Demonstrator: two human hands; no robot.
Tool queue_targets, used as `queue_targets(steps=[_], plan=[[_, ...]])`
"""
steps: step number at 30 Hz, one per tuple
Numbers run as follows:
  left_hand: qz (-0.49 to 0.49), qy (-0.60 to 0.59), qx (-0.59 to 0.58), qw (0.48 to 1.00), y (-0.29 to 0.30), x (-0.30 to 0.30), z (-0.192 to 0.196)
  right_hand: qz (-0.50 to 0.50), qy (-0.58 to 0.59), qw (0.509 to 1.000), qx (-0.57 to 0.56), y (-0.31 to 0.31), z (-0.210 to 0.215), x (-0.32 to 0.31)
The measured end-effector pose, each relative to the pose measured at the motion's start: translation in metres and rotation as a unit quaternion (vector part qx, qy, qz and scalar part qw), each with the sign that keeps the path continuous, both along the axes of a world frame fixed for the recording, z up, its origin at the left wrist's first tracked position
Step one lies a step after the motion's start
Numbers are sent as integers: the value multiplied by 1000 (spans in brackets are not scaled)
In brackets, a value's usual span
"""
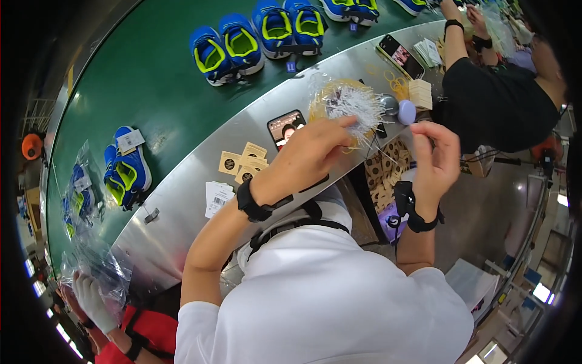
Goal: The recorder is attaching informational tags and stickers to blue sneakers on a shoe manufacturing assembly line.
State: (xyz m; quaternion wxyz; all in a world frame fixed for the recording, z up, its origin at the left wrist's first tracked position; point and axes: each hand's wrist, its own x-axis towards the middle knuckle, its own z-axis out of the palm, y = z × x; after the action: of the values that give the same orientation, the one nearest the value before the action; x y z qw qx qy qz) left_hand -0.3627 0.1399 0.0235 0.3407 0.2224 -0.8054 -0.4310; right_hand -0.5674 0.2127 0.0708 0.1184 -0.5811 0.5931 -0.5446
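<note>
Left hand: pinches bundle of clear white plastic tag loops above steel bench. Right hand: pinches one strand; best drawn singly, avoiding tangles.

Shoe factory packing line, green conveyor belt, blue sneakers, paper tags

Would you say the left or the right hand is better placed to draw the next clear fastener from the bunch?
Probably the left hand: its fingertips already touch the bunch of clear fasteners, while the right hand is raised beside it.
</note>
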Motion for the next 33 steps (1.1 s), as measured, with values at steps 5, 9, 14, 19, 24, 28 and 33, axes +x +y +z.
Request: queue_targets(steps=[5, 9, 14, 19, 24, 28, 33], plan=[[4, -16, -26, 1000, -2, -2, 0, 37, 159, 986, 16, 6, -9, -17], [-7, -5, -34, 999, -2, -7, -1, 121, 24, 987, 107, 19, -31, -25], [-33, -6, -35, 999, 2, -18, -2, 142, -47, 988, 43, 10, -32, -20], [-2, -108, -80, 991, 5, -29, 3, 168, -341, 912, -157, 5, 27, -22], [19, -18, 44, 999, 2, -5, 14, 126, -216, 968, 21, -10, 24, -25], [150, 60, 132, 978, 5, 20, 22, 211, -68, 947, 231, -26, 43, -7], [243, 220, 362, 873, -4, 27, 40, 302, 127, 940, 93, -79, 48, 32]])
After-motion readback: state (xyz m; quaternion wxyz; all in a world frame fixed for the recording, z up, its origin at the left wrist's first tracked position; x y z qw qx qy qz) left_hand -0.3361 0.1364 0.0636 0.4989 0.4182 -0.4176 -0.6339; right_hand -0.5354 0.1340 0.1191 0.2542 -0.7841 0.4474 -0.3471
